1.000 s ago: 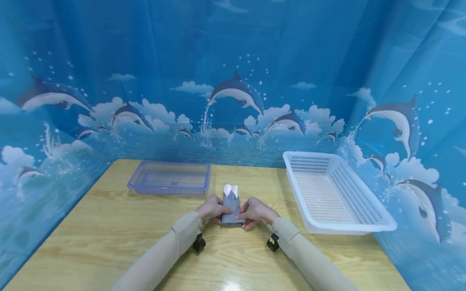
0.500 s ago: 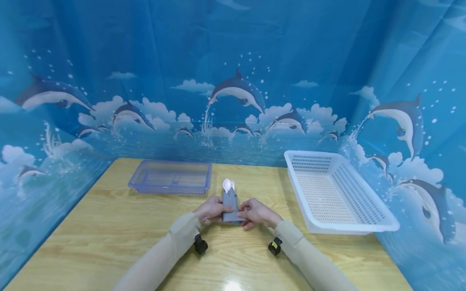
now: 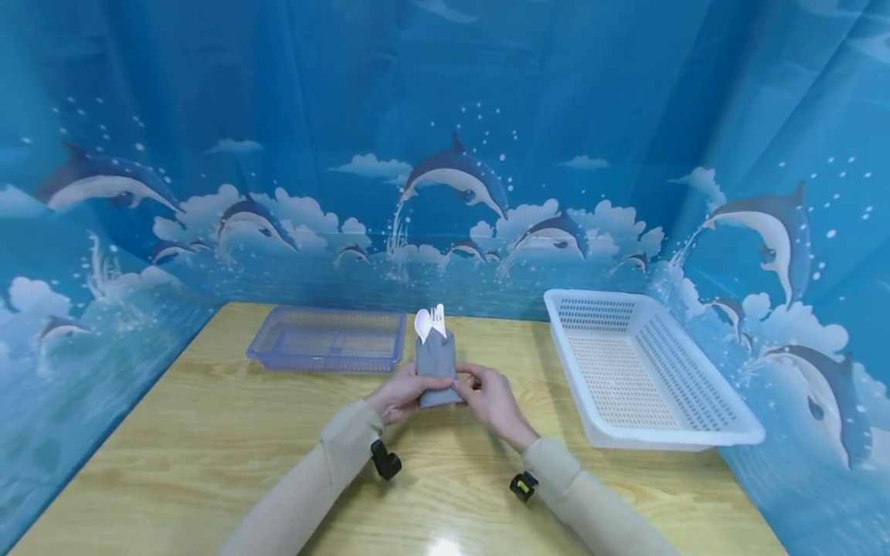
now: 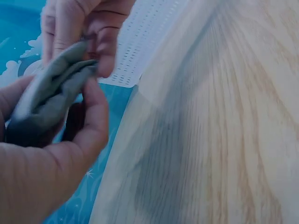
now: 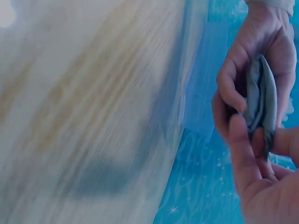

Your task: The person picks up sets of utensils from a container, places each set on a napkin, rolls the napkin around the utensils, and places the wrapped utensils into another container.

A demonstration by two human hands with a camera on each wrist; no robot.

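Note:
A folded grey cloth napkin is held up off the table in the head view, with a white spoon and a white fork sticking out of its top. The left hand grips its left side, thumb across the front. At the lower right edge, the right hand pinches the cloth. Both wrist views show the napkin's layered bottom edge between the two hands. Hidden inside the cloth are the lower ends of the cutlery.
A translucent purple basket stands at the back left of the wooden table. To the right is a larger white perforated basket. A blue dolphin-print curtain surrounds the back and sides.
The napkin with its spoon and fork has risen from the table and tipped more upright. Both hands have come up with it, and the right hand has shifted its hold along the edge.

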